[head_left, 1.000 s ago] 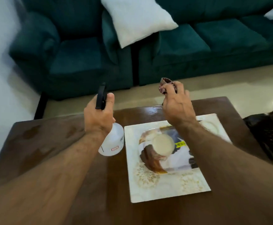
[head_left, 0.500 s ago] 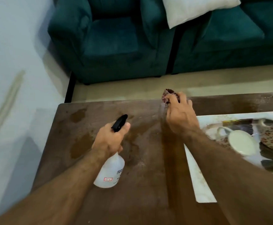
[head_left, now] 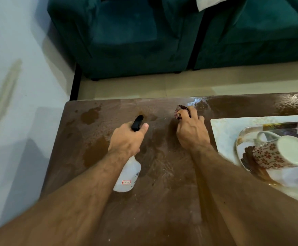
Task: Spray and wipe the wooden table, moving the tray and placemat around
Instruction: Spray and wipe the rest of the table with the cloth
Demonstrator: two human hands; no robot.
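The dark wooden table (head_left: 162, 201) fills the lower view, with wet patches and droplets on its left and far parts. My left hand (head_left: 127, 141) grips a white spray bottle (head_left: 128, 176) by its black head, nozzle pointing away over the table's left half. My right hand (head_left: 191, 132) holds a bunched dark patterned cloth (head_left: 180, 110) near the far edge. At the right lies a pale placemat (head_left: 222, 128) carrying a glass tray (head_left: 240, 155) with a patterned mug (head_left: 279, 155) lying on its side.
A teal sofa (head_left: 135, 41) stands beyond the table across a strip of beige floor (head_left: 162, 86). A white wall (head_left: 17, 77) runs close along the table's left side. A white cushion corner (head_left: 210, 2) shows at the top.
The view has swung left and down, so the placemat and tray now sit at the right edge. Both hands have moved lower toward the table's left half; the holds on bottle and cloth are unchanged.
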